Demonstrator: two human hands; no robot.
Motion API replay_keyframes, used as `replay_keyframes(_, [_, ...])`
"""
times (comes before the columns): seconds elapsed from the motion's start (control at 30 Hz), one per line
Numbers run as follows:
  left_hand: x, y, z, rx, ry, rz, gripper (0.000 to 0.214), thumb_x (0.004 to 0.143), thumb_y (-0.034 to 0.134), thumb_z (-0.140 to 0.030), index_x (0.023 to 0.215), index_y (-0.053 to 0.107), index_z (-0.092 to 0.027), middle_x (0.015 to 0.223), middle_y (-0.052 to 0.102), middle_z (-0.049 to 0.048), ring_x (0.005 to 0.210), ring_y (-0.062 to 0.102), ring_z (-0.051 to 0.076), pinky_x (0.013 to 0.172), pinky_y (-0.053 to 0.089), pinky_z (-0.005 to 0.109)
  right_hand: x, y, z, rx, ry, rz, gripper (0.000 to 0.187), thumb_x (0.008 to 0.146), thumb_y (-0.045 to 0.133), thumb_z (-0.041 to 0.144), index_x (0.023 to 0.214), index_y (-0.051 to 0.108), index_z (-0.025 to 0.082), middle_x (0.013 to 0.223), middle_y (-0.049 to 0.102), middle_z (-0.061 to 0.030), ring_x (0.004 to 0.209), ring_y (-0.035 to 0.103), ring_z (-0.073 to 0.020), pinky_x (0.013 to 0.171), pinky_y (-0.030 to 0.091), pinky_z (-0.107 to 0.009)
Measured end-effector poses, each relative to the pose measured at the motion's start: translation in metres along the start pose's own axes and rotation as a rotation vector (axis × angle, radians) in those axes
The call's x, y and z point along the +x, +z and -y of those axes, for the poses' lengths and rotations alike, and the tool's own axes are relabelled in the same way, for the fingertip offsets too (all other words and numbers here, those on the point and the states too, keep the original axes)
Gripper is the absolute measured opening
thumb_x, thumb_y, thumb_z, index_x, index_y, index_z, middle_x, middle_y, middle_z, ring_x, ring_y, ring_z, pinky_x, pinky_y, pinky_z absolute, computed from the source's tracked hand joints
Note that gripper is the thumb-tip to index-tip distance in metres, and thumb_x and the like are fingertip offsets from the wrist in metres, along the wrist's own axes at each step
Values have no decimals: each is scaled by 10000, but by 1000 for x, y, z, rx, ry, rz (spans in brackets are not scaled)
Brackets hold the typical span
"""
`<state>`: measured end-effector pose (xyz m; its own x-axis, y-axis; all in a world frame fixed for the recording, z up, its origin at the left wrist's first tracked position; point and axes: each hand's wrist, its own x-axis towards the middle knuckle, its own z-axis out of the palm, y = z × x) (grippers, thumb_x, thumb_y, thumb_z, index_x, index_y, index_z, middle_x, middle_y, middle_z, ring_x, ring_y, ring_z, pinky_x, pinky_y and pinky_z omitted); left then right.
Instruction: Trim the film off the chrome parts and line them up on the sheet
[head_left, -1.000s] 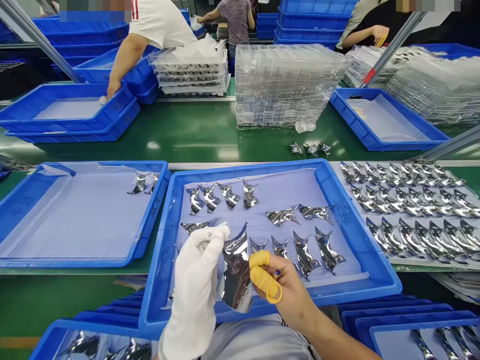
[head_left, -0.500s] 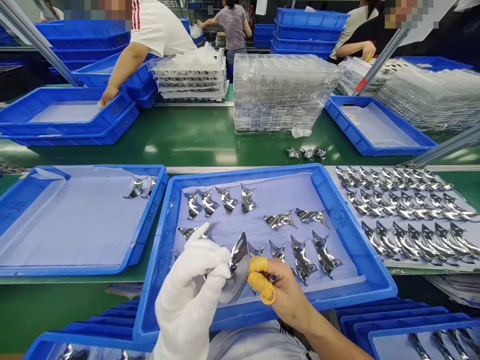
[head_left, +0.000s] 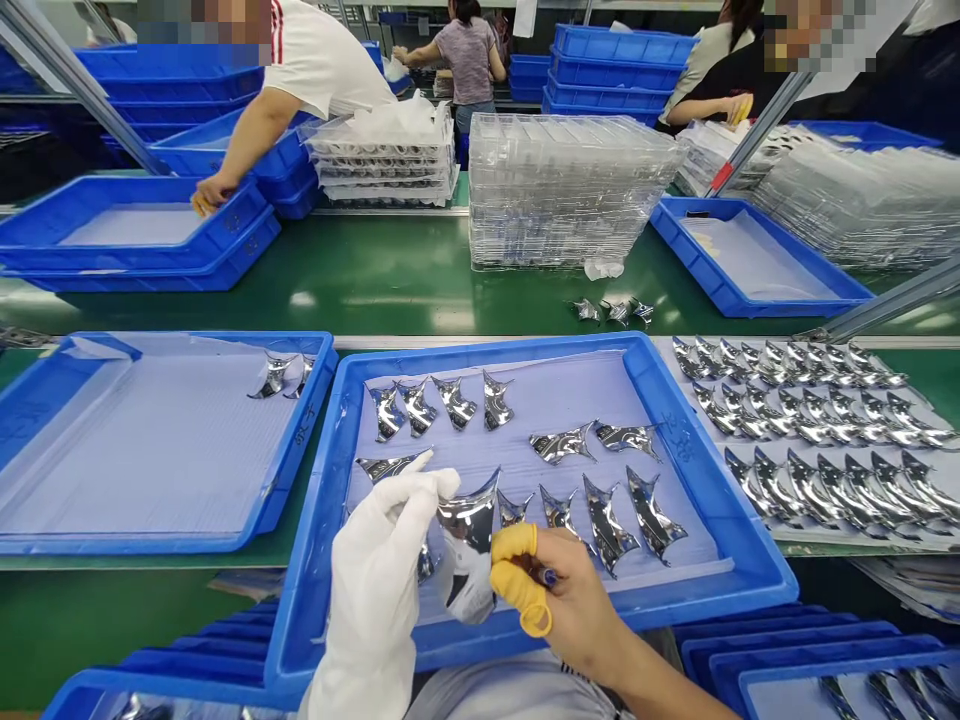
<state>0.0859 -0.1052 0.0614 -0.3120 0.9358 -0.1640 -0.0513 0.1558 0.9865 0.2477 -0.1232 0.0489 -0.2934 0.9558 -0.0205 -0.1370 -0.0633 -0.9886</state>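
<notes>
My left hand [head_left: 379, 590], in a white glove, and my right hand [head_left: 566, 600], bare with yellow finger cots, both pinch one shiny chrome curved part [head_left: 466, 545]. They hold it just above the near edge of the middle blue tray [head_left: 679, 455]. Several more chrome parts [head_left: 600, 505] lie on the tray's pale liner beyond my fingers. A small dark tip shows between my right fingers; I cannot make out what it is.
A blue tray [head_left: 45, 400] at left holds two chrome parts [head_left: 281, 372]. Rows of chrome parts [head_left: 810, 420] fill a sheet at right. Clear tray stacks [head_left: 562, 185], more blue trays [head_left: 750, 255] and other people's arms stand across the green belt [head_left: 375, 275].
The chrome part has been turned in my hands, from nearly upright to lower and tilted, and now shows a broad face. My hands stayed near the tray's front edge.
</notes>
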Motion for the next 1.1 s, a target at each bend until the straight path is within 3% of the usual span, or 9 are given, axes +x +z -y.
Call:
replay_keyframes(0.17, [15, -13, 3, 261, 123, 38, 317, 927, 655, -528, 966, 804, -250, 1060, 817, 35, 1067, 717, 270, 1151, 434, 428, 11, -16, -3, -19, 135, -10, 300, 893, 701, 414, 714, 578, 206, 631, 475, 44, 559, 390, -112, 510, 356, -233])
replay_keyframes(0.23, [20, -18, 3, 276, 85, -10, 378, 907, 662, -579, 1022, 789, -242, 1124, 804, 47, 1119, 702, 285, 1109, 462, 429, 24, -34, -2, -247, 141, -27, 210, 920, 621, 349, 772, 612, 200, 660, 543, 28, 576, 464, -122, 533, 401, -230])
replay_keyframes(0.37, [25, -24, 2, 247, 7, -51, 459, 861, 687, -635, 1057, 774, -230, 1130, 799, 56, 1129, 698, 297, 1063, 495, 427, 62, -74, 6, -1015, 273, -50, 200, 982, 491, 183, 932, 685, 186, 769, 717, -11, 704, 659, -159, 669, 486, -242])
replay_keyframes(0.5, [25, -23, 5, 241, -45, 0, 506, 810, 725, -669, 1057, 778, -231, 1162, 795, 67, 1146, 699, 311, 1078, 493, 447, 105, -95, 2, -1314, 354, -149, 200, 1014, 524, 160, 1048, 721, 149, 949, 780, -111, 921, 728, -254, 817, 514, -345])
replay_keyframes(0.6, [23, -22, 9, 242, -74, 47, 521, 803, 731, -675, 1081, 772, -236, 1178, 791, 75, 1188, 684, 325, 1110, 473, 473, 131, -99, -8, -1472, 419, -170, 224, 1042, 627, 292, 1192, 690, 138, 1153, 739, -113, 1020, 720, -259, 900, 574, -436])
replay_keyframes(0.73, [23, -23, 11, 243, -49, 72, 511, 835, 699, -672, 1110, 759, -245, 1208, 782, 73, 1219, 671, 323, 1144, 448, 483, 142, -101, -14, -1577, 437, -151, 331, 1032, 668, 367, 1293, 652, 164, 1263, 695, -101, 1068, 711, -259, 928, 601, -478])
replay_keyframes(0.9, [23, -21, 11, 273, -30, 109, 482, 862, 680, -651, 1119, 750, -250, 1209, 784, 65, 1210, 678, 311, 1144, 442, 469, 123, -101, -13, -1560, 391, -48, 324, 1083, 561, 390, 1261, 667, 141, 1210, 735, -120, 1049, 724, -253, 937, 564, -444])
replay_keyframes(0.97, [21, -17, 11, 264, -21, 104, 450, 875, 679, -627, 1119, 744, -254, 1198, 789, 56, 1203, 686, 299, 1140, 443, 451, 113, -97, -16, -1516, 380, 27, 312, 1059, 600, 399, 1196, 699, 137, 1178, 759, -130, 1030, 734, -259, 902, 551, -405])
replay_keyframes(1.1, [18, -15, 13, 225, 1, 106, 450, 868, 692, -616, 1124, 742, -250, 1201, 791, 60, 1187, 702, 298, 1111, 478, 436, 97, -91, -18, -1407, 369, 55, 105, 971, 666, 183, 1031, 747, 151, 1094, 793, -159, 1003, 754, -290, 820, 514, -334])
